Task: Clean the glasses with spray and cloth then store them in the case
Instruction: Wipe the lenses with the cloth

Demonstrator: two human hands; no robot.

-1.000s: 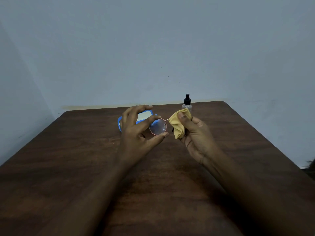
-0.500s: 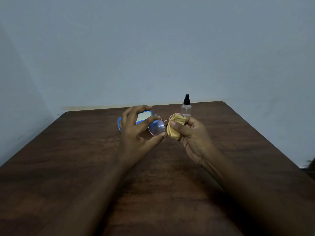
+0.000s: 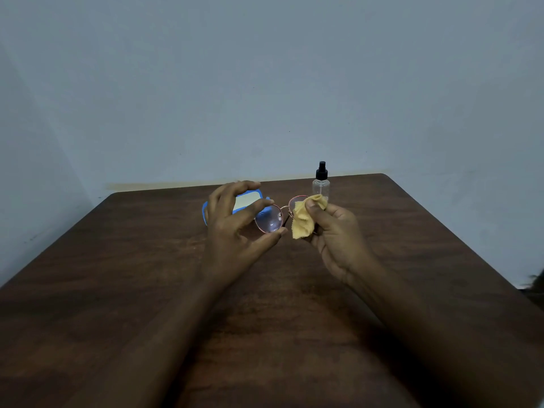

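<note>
Wood, dark brown and pretty grainy, that's the table (image 3: 141, 290) filling the bottom half of the view. It has a rounded far corner on the right and is pushed up against a plain pale blue-grey wall (image 3: 265, 83), with another wall angling in on the left. Lighting is dim, so everything looks a bit murky. Both forearms reach in over the tabletop, and the glasses (image 3: 269, 220) are held up off it toward the far edge: thin pinkish metal frame, round lenses. The left hand (image 3: 235, 234) pinches the rim of the lens on its side, thumb below and a finger above, the other fingers arched up. The right hand (image 3: 338, 240) has its fingers curled round a crumpled yellow cloth (image 3: 303, 222), thumb on top pressing it at the other lens. I think the cloth is actually on the glass, but the folds hide most of that lens. Behind the left hand sits the blue case (image 3: 205, 213), open, pale lining showing. The clear spray bottle (image 3: 321, 187) with a black pump top stands upright just behind the right hand, near the far edge. A second ago the cloth was bunched up higher, off the lens and covering most of the bottle. Now it's come down onto the frame and the bottle body is in plain view. Left-hand pinch looks unchanged.
</note>
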